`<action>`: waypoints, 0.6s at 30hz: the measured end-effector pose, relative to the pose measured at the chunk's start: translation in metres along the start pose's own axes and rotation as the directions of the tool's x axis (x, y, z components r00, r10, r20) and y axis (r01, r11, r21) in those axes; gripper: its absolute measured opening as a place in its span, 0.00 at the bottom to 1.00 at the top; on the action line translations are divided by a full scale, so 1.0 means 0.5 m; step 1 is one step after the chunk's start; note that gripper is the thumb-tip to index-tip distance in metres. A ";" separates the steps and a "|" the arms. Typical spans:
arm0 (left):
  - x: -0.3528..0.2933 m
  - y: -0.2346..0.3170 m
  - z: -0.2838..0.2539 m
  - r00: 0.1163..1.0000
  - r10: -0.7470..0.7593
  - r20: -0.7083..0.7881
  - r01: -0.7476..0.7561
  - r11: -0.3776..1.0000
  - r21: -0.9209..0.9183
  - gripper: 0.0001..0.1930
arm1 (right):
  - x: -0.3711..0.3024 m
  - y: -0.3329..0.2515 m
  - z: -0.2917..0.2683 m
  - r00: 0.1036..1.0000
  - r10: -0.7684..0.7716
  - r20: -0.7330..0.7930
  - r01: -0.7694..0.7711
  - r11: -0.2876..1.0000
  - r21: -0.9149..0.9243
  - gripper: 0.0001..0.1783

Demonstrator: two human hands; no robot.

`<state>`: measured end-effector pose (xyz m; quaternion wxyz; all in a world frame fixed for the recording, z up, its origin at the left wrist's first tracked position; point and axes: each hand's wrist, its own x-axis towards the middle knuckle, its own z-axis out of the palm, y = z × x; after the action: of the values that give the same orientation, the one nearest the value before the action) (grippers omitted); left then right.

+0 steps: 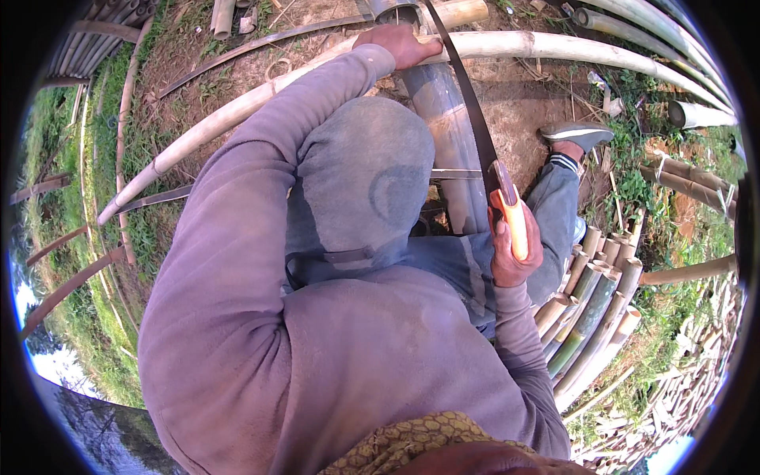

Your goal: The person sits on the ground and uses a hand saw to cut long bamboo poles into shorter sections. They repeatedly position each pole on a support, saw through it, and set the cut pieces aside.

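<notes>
A long pale bamboo pole (546, 45) runs crosswise in front of me, resting over a thick grey bamboo trunk or pipe-like log (453, 131). My left hand (400, 45) is closed around the pole near the top of the view. Just right of those fingers, the dark blade of a handsaw (473, 111) crosses the pole; whether its teeth have cut in, I cannot tell. The saw's orange handle (513, 220) is wrapped in my right hand (516, 252), beside my bent right leg.
Cut bamboo lengths (590, 309) are stacked at my right. More long poles (657, 39) lie at the far right, and a thin bamboo strip (261, 49) lies at the far left. My shoe (578, 134) rests on the dirt ground beyond the log.
</notes>
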<state>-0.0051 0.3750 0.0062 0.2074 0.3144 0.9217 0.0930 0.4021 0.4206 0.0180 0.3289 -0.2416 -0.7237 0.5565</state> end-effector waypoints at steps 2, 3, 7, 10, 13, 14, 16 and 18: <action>0.000 0.002 0.003 0.999 0.010 -0.050 -0.010 1.000 0.007 0.47 | 0.092 0.027 0.059 0.993 -0.116 0.003 0.115 0.980 -0.161 0.22; 0.002 0.013 0.001 0.999 0.026 -0.037 -0.027 1.000 -0.006 0.47 | 0.135 0.055 0.101 0.997 -0.058 -0.049 0.057 0.998 -0.025 0.22; 0.008 0.001 0.005 0.998 0.023 -0.066 -0.023 1.000 0.000 0.48 | 0.196 0.012 0.149 0.974 -0.226 -0.003 0.223 0.962 -0.160 0.22; 0.013 0.000 -0.009 0.999 0.033 -0.027 -0.032 0.999 0.021 0.48 | 0.087 0.019 0.076 0.999 -0.035 -0.038 0.033 0.998 -0.049 0.23; 0.002 -0.008 -0.007 0.998 0.020 0.058 -0.022 0.999 0.039 0.49 | -0.040 -0.016 -0.023 0.998 -0.066 0.015 0.067 0.976 -0.206 0.25; 0.002 -0.005 -0.007 0.998 0.031 0.048 -0.033 0.999 0.037 0.49 | -0.056 -0.021 -0.030 0.999 -0.035 0.007 0.035 0.987 -0.157 0.25; -0.004 -0.006 -0.002 0.999 0.044 0.025 -0.045 0.999 0.030 0.49 | -0.074 -0.025 -0.033 1.000 0.027 0.003 -0.027 0.998 -0.055 0.25; -0.006 -0.003 -0.008 0.997 0.060 0.044 -0.061 0.998 0.006 0.50 | -0.002 0.013 0.026 0.993 -0.117 0.009 0.117 0.975 -0.190 0.25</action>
<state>-0.0055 0.3718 0.0105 0.2235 0.3448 0.9073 0.0891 0.3931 0.4133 0.0094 0.3375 -0.2296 -0.7861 0.4642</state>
